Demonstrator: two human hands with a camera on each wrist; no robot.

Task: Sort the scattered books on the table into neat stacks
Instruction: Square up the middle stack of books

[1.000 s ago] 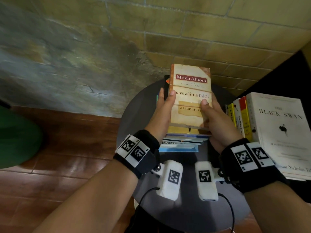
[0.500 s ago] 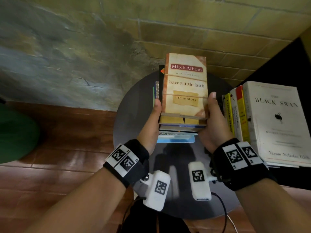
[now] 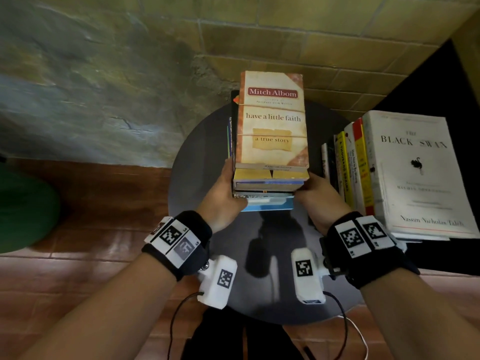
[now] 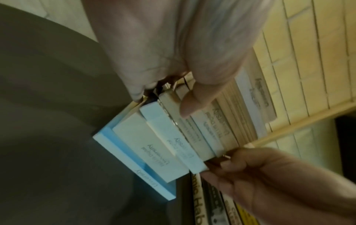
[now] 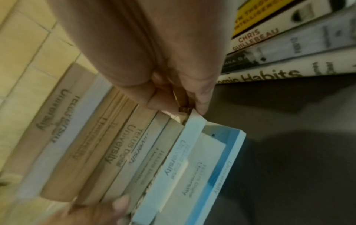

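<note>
Both hands are clamped on the near corners of the center stack (image 3: 270, 178), left hand (image 3: 223, 196) on the 9 o'clock side and right hand (image 3: 318, 197) on the 3 o'clock side, fingers curled in against the page edges, so neither is free. From the left wrist view you can see the left thumb (image 4: 194, 105) pressing across the fore-edges while the right hand pinches the opposite corner, and the right wrist view shows the same squeeze from the other side. That stack sits around the middle of the round dark table (image 3: 197, 157), with the tan Mitch Albom paperback (image 3: 272, 120) on top and a wider light blue book (image 3: 267, 206) at the bottom sticking out toward 6 o'clock. Looks to me like the squaring-up step: the pile is built but the edges are ragged, a couple of books step out past the others. Next move probably calls for a gentle inward push from both sides plus a nudge at the near edge, without toppling the top paperback. Off at 3 o'clock there's a second stack (image 3: 348, 172) with The Black Swan (image 3: 413, 167) on top, just beside the right hand, already fairly tidy. Behind at 12 o'clock is a brick wall (image 3: 285, 35).
</note>
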